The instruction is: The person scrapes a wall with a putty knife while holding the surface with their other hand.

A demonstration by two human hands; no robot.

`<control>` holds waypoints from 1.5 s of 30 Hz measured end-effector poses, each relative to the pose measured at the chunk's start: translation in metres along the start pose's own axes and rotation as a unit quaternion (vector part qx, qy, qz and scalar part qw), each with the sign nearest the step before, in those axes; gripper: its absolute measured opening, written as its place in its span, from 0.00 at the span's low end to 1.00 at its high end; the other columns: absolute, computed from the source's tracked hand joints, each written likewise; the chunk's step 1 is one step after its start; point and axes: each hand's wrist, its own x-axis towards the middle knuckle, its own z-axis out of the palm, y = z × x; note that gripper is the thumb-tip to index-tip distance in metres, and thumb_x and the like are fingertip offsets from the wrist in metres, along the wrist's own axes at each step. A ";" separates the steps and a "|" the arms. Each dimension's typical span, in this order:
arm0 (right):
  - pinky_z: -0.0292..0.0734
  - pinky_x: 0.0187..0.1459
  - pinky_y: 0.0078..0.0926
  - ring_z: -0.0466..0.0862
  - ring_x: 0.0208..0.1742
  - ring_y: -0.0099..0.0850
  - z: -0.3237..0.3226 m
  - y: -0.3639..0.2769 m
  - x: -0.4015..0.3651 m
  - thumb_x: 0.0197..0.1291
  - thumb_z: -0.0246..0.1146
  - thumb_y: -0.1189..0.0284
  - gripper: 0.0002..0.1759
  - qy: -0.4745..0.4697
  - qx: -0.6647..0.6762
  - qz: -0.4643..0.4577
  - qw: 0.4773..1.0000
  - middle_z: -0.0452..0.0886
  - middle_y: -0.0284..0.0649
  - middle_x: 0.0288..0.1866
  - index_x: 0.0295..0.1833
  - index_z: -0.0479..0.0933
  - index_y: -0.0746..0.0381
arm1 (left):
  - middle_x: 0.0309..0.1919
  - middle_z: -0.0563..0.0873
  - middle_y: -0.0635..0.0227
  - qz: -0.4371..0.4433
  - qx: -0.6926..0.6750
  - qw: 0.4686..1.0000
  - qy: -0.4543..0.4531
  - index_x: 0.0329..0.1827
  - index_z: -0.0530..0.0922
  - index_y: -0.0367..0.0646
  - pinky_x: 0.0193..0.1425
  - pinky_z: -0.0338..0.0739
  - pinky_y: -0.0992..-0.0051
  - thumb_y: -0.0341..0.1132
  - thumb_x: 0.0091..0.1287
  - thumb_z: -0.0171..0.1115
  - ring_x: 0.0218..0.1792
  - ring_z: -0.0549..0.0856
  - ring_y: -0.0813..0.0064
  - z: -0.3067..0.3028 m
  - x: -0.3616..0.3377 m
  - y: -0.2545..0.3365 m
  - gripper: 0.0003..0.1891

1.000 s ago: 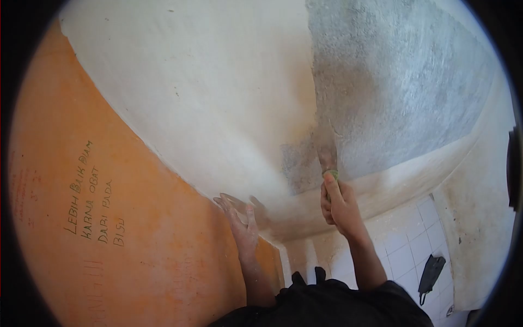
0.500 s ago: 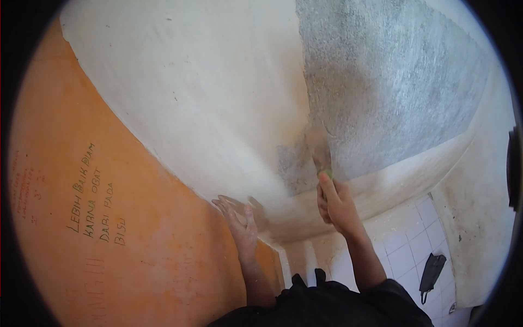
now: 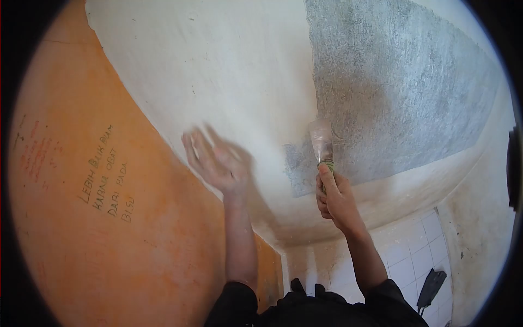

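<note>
Two hands: right hand clenched round scraper, blade on grey patch edge; left hand open, fingers spread. Orange wall handwriting: "LEBIH BAIK DIAM KARNA OBAT DARI PADA BISU".

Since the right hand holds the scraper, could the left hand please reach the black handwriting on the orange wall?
Probably yes: the open left hand sits beside the orange wall, with nothing between it and the black handwriting.
</note>
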 end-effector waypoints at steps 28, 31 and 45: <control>0.58 0.16 0.18 0.61 0.15 0.16 -0.007 0.044 0.015 0.74 0.52 0.52 0.22 0.012 -0.049 0.020 0.999 0.61 0.26 0.18 0.35 0.68 0.59 | 0.76 0.58 0.47 0.224 0.169 0.945 -0.171 0.74 0.63 0.34 0.80 0.35 0.53 0.39 0.74 0.36 0.79 0.51 0.51 -0.012 -0.030 -0.090 0.28; 0.58 0.16 0.19 0.62 0.15 0.17 -0.005 0.048 0.017 0.74 0.52 0.52 0.22 0.008 -0.054 -0.043 0.998 0.61 0.26 0.18 0.34 0.68 0.59 | 0.76 0.59 0.47 0.216 0.163 0.947 -0.175 0.73 0.64 0.34 0.80 0.36 0.53 0.39 0.73 0.37 0.79 0.52 0.51 -0.013 -0.030 -0.090 0.28; 0.55 0.15 0.19 0.61 0.15 0.16 0.006 0.028 0.008 0.74 0.52 0.55 0.21 -0.023 -0.019 0.049 0.998 0.61 0.26 0.18 0.31 0.65 0.58 | 0.76 0.60 0.49 0.218 0.146 0.951 -0.161 0.73 0.65 0.35 0.80 0.37 0.55 0.43 0.75 0.38 0.78 0.53 0.51 -0.010 -0.031 -0.089 0.29</control>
